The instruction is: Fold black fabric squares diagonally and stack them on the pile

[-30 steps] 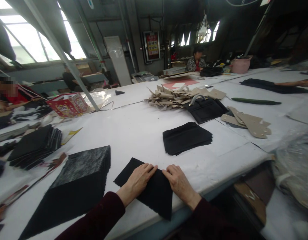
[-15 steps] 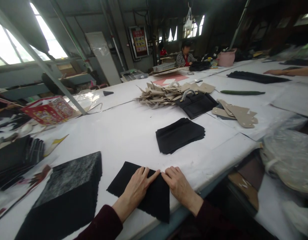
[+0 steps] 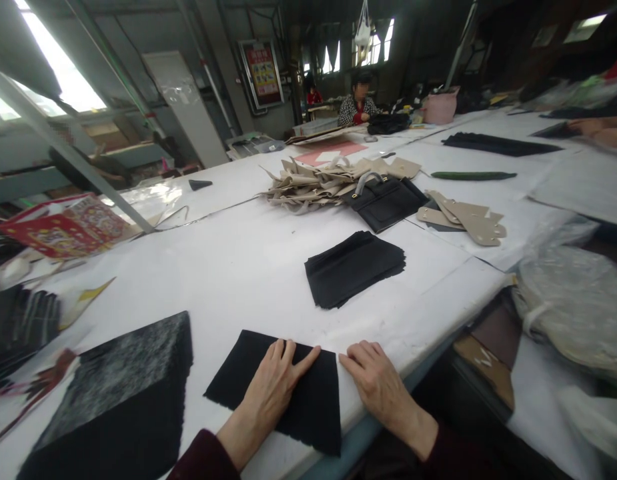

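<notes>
My left hand (image 3: 273,380) lies flat on a black piece of thin sheet material (image 3: 315,400), with its thumb stretched toward the right corner and the fingers spread. Whether it is cloth or leather I cannot tell. Just beyond the piece's upper right corner rests my right hand (image 3: 381,390), its fingers curled together on the white tabletop. What these fingers hold, if anything, is hidden. Left of the piece lies a larger stack of black sheets (image 3: 118,400), its upper part greyish and fuzzy. Farther up is another stack of black pieces (image 3: 355,268).
A black handbag (image 3: 385,202) lies beside a heap of beige pieces (image 3: 313,187). Flat beige pieces (image 3: 471,217) and a long green cucumber-like object (image 3: 473,176) are to the right. A red patterned bag (image 3: 63,227) stands left. Another person's hand (image 3: 603,128) shows far right.
My right hand has moved right, off the black piece's corner. My left hand stays flat on the piece. The view has shifted slightly.
</notes>
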`<state>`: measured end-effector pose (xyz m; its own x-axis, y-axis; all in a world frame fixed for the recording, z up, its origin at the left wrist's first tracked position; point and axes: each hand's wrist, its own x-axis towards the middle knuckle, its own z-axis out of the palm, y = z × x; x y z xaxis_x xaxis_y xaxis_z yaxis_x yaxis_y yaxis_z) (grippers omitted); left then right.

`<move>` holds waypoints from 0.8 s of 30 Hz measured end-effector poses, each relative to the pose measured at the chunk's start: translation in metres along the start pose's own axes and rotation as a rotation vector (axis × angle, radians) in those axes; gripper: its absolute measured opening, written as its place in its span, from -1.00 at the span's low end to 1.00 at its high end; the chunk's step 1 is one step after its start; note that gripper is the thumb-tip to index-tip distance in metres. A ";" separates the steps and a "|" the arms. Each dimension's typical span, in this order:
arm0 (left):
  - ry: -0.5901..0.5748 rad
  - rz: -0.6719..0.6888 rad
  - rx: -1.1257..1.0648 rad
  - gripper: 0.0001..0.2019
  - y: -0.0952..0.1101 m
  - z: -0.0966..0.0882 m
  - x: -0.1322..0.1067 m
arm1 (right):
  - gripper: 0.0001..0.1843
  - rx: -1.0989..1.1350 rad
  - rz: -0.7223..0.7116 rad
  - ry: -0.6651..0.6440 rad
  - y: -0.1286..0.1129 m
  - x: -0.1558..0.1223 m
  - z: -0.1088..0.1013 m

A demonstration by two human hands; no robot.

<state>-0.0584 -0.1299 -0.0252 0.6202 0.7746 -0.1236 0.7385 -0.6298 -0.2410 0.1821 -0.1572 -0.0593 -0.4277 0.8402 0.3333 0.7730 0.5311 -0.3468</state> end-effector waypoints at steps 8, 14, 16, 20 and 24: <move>0.007 -0.013 0.013 -0.14 0.002 0.004 0.001 | -0.54 -0.019 0.052 0.046 -0.023 0.015 0.006; 0.004 -0.048 -0.139 -0.20 -0.025 0.017 -0.015 | -0.49 -0.078 0.061 0.005 -0.028 0.010 0.016; -0.004 -0.113 -0.172 -0.23 -0.044 0.021 -0.023 | -0.47 -0.070 0.061 0.018 -0.026 0.006 0.017; 0.025 -0.244 -0.292 -0.53 -0.079 0.017 -0.025 | -0.61 0.005 0.120 0.027 -0.024 0.012 0.014; 0.038 -0.289 -0.414 -0.82 -0.085 0.003 -0.011 | -0.82 0.105 0.181 -0.002 -0.029 0.038 0.008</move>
<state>-0.1292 -0.0843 -0.0065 0.3781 0.9230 -0.0714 0.9197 -0.3657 0.1428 0.1397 -0.1404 -0.0432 -0.2871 0.9233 0.2553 0.7846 0.3795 -0.4902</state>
